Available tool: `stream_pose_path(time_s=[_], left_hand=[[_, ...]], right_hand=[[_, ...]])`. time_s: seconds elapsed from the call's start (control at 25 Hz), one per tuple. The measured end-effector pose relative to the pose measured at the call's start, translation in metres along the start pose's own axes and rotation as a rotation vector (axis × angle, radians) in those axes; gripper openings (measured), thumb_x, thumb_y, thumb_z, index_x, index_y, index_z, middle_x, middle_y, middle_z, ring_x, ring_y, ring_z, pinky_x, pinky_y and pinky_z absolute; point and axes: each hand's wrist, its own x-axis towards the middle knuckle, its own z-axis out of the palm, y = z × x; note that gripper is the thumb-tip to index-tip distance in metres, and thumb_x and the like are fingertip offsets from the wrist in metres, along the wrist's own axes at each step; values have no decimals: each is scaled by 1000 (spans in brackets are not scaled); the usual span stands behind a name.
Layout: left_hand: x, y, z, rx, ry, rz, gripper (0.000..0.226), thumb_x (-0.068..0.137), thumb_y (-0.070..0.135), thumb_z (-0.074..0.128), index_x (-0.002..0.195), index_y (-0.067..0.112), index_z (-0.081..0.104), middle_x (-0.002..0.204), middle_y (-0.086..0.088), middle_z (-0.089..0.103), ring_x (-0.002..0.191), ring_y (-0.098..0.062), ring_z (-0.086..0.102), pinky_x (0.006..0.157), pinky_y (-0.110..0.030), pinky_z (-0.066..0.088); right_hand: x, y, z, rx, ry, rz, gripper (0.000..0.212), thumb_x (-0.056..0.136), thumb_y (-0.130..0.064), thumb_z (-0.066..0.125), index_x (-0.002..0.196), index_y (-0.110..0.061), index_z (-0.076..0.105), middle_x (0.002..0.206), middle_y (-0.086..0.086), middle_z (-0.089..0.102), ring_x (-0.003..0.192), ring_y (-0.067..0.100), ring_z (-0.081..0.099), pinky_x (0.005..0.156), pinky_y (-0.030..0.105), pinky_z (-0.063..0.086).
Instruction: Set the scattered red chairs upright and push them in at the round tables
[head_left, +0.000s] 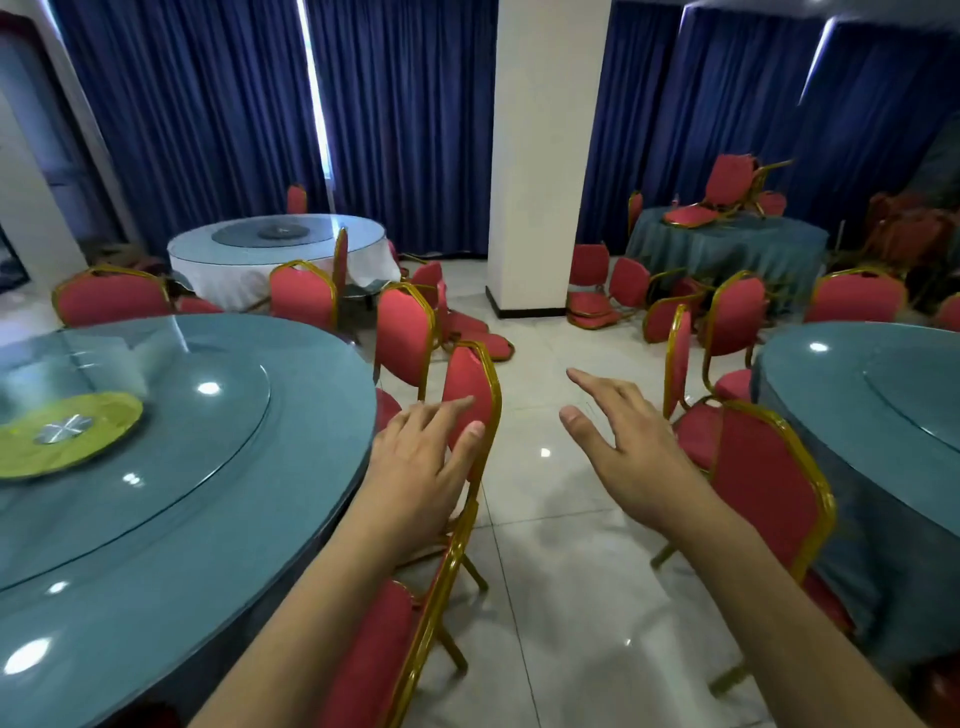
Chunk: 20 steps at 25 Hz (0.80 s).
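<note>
The left hand (423, 457) reaches forward with its fingers spread and loosely straight, lying against the back of a red chair (470, 384) that stands upright at the right edge of the near left round table (291, 467); whether the fingertips actually touch the padding is hard to tell, and its grip pinches nothing. The right hand (631, 449) hovers over the tiled floor (561, 545) in the aisle, grip spread wide, holding nothing. Another upright chair (769, 478) stands near the right round table (852, 374), its back toward the aisle. Farther off, toppled chairs (475, 332) lie on the floor between the near left tabletop and the white pillar (545, 156), and more overturned chairs (592, 306) are heaped to the right of the pillar's base. One chair (711, 200) lies tipped on top of the far right table with the teal cloth (727, 249). A white-clothed round table (249, 260) stands far left, before the blue curtains (208, 104).
</note>
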Motion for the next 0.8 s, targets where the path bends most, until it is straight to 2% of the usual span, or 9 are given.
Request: stream_pose_path(time_s=[0.28,0.48,0.8], left_hand=[[147,9,70,50,54,-32,65,95,65,13,150,38,36,149,6,42,143,-18,30,118,-49,26],[255,1,111,95,91,-51,82,88,77,-2,151,40,34,150,7,41,143,-19,30,116,-51,29],[404,-13,168,99,74,-95,79,87,75,2,150,41,35,147,11,44,142,-15,31,116,-47,29]], right_hand=[[147,96,-4,4,-35,-44,61,101,-63,31,156,-37,32,156,-7,37,142,14,36,119,51,29],[260,151,-6,-3,-79,-45,64,99,-67,28,156,-40,29,158,-8,34,143,14,34,120,49,27],[426,242,7,58,-123,-62,59,100,-66,30,156,-44,27,157,-11,32,144,13,32,119,43,26]])
